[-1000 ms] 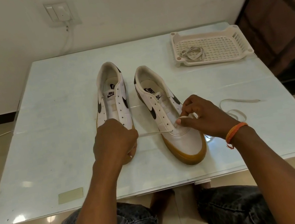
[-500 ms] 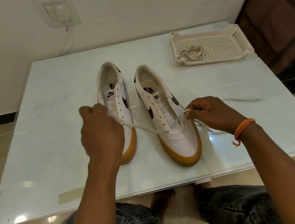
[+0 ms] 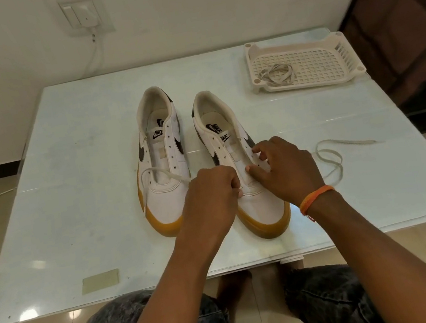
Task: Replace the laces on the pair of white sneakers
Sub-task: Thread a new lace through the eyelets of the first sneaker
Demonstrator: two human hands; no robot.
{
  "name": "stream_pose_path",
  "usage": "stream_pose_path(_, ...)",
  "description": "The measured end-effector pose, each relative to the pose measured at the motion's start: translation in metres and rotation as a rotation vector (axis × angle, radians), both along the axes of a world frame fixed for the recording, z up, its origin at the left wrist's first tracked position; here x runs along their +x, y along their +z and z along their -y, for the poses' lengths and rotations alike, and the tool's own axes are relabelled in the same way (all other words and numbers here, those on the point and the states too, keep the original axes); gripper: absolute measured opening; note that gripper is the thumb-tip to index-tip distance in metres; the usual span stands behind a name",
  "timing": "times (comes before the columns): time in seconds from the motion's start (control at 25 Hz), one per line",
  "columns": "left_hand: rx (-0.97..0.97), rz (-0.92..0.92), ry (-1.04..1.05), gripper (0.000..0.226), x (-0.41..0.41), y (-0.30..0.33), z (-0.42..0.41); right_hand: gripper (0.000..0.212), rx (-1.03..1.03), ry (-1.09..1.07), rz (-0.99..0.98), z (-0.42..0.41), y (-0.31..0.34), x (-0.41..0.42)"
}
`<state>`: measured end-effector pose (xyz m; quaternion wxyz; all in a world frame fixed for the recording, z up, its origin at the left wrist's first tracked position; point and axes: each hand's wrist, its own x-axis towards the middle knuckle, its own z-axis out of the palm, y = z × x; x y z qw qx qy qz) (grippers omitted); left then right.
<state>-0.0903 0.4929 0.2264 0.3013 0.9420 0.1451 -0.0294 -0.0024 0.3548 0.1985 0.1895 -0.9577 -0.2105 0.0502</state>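
Two white sneakers with gum soles stand side by side on the table, the left sneaker (image 3: pixel 163 164) and the right sneaker (image 3: pixel 237 163). A white lace (image 3: pixel 156 174) runs through the right sneaker's lowest eyelets; one end loops over the left sneaker's toe, the other end (image 3: pixel 330 154) lies on the table to the right. My left hand (image 3: pixel 209 198) pinches the lace at the right sneaker's lower eyelets. My right hand (image 3: pixel 283 166) rests over that sneaker's tongue and right eyelet row, fingers curled on the lace there.
A white plastic tray (image 3: pixel 330 62) at the back right holds another bundled lace (image 3: pixel 277 74). The glass-topped table (image 3: pixel 87 210) has a piece of tape (image 3: pixel 100 281) near its front edge. My knees sit below that edge.
Both hands came back together over the right sneaker's lower eyelets. The left hand dropped from beside the left sneaker, and the lace end now lies slack across that sneaker's toe.
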Motion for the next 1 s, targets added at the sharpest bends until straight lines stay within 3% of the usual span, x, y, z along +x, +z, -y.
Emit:
stream_pose_path(0.16, 0.072, 0.117, 0.132, 0.010, -0.005, 0.010, -0.025, 0.037, 0.062, -0.052, 0.004, 0.004, 0.004, 0.001)
stream_pose_path(0.32, 0.142, 0.303, 0.539, 0.009, -0.017, 0.026, -0.070, 0.037, 0.090, -0.049, -0.041, 0.005, 0.008, 0.002)
stream_pose_path(0.44, 0.150, 0.366, 0.710, 0.004, -0.021, 0.030, -0.084, 0.037, 0.130, -0.047, -0.079, 0.006, 0.009, 0.002)
stream_pose_path(0.56, 0.124, 0.401, 0.715, 0.026, -0.019, 0.033, -0.083, 0.039, 0.189, -0.032, -0.131, 0.008, 0.009, 0.003)
stream_pose_path(0.68, 0.092, 0.184, 0.545, 0.025, -0.014, 0.026, -0.047, 0.040, 0.192, -0.023, -0.170, 0.013, 0.009, 0.008)
stream_pose_path(0.84, -0.075, -0.277, 0.250, 0.057, -0.010, 0.004, 0.013, 0.040, 0.117, -0.024, -0.170, 0.012, 0.008, 0.007)
stream_pose_path(1.0, -0.156, -0.322, 0.244, 0.050, -0.006, -0.014, 0.023, 0.041, 0.092, -0.010, -0.163, 0.010, 0.007, 0.007)
